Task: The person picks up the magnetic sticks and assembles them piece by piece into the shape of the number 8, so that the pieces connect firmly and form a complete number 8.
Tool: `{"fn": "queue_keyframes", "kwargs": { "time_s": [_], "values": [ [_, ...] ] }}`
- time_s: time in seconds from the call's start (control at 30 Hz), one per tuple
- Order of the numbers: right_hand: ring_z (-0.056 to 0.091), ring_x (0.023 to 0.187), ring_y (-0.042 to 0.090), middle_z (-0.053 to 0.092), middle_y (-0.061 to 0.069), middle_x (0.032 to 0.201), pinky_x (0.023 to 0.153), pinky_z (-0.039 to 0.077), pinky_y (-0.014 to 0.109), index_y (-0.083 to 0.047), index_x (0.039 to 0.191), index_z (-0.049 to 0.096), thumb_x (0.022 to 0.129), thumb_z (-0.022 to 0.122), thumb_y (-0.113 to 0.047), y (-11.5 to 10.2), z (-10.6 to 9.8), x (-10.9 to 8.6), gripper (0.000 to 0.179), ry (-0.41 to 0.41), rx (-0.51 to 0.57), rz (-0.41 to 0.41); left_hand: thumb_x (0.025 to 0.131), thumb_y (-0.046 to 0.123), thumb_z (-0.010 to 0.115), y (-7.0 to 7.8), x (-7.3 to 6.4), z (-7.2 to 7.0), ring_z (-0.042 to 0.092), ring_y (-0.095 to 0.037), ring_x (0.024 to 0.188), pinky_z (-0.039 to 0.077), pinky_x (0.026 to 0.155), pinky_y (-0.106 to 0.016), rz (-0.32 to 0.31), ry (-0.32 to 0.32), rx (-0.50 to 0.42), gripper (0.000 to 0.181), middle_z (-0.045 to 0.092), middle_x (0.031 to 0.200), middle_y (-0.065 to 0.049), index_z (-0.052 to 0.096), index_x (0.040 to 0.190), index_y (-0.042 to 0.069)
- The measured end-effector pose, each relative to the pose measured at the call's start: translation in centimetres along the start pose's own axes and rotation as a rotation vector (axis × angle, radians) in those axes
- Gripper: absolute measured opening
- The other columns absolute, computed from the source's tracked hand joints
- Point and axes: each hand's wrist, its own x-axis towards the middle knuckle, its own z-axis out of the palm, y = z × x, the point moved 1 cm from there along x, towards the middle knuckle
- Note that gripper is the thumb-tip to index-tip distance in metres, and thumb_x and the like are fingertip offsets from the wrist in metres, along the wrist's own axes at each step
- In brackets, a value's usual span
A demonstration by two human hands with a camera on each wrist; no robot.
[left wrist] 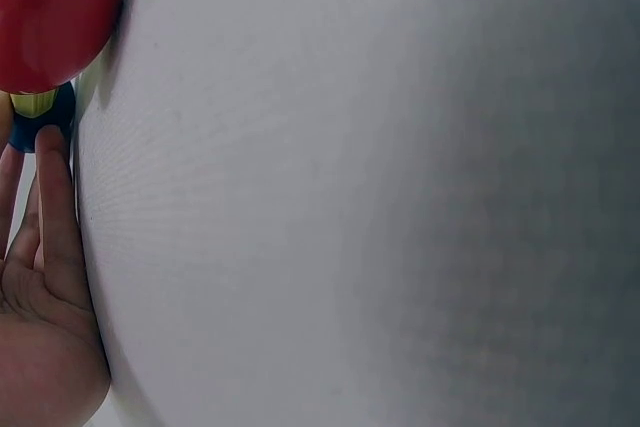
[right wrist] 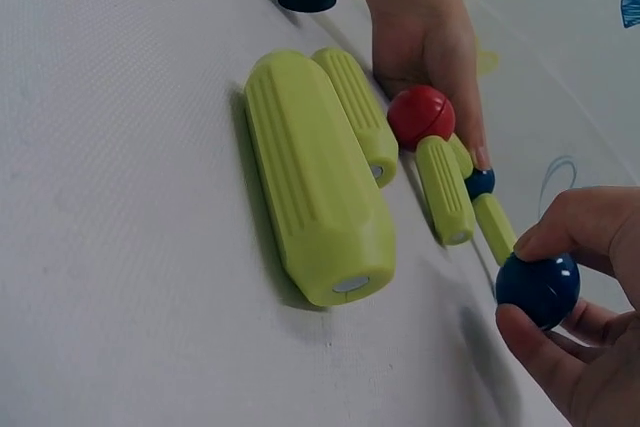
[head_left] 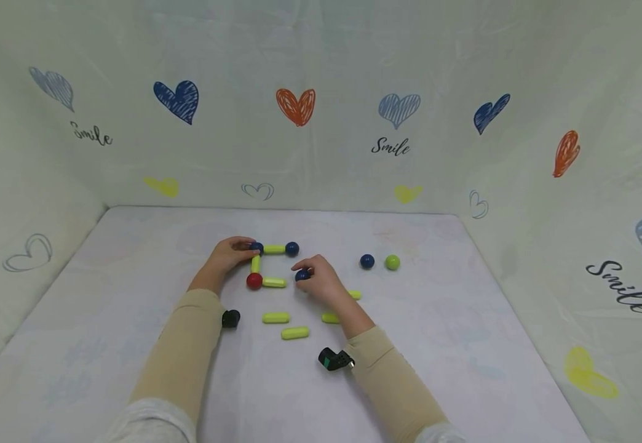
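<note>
My left hand (head_left: 231, 253) holds a blue ball (head_left: 257, 247) between thumb and fingers at the corner of a small frame of balls and rods. From that ball one yellow-green rod (head_left: 274, 249) runs right to another blue ball (head_left: 292, 248). A second rod (head_left: 256, 264) comes toward me to a red ball (head_left: 254, 281). A third rod (head_left: 274, 282) sticks out rightward from the red ball, its right end free. Between thumb and fingers, my right hand (head_left: 323, 283) pinches a separate blue ball (right wrist: 538, 289), just right of that free end and apart from it.
Several loose yellow-green rods lie nearer me, among them one rod (head_left: 275, 317) and another (head_left: 295, 333); two more are partly behind the right forearm. A blue ball (head_left: 367, 261) and a green ball (head_left: 392, 262) stand farther right. Patterned fabric walls (head_left: 332, 166) surround the table.
</note>
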Motion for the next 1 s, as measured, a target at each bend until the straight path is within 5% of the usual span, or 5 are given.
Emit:
{"fn": "queue_keyframes", "kwargs": {
  "time_s": [1.0],
  "values": [
    [0.055,0.099,0.018,0.056,0.002,0.102,0.09,0.048,0.035,-0.01,0.107,0.073,0.083,0.078,-0.013,-0.3,2.3,1.1,0.025,-0.075,-0.168,-0.068,0.091,0.019,0.071,-0.1,-0.4,0.0,0.049,-0.033,0.125,0.039,0.106,-0.043,0.018,0.001,0.01,0.05,0.053,0.137,-0.02,0.053,0.136,0.004]
  ]
}}
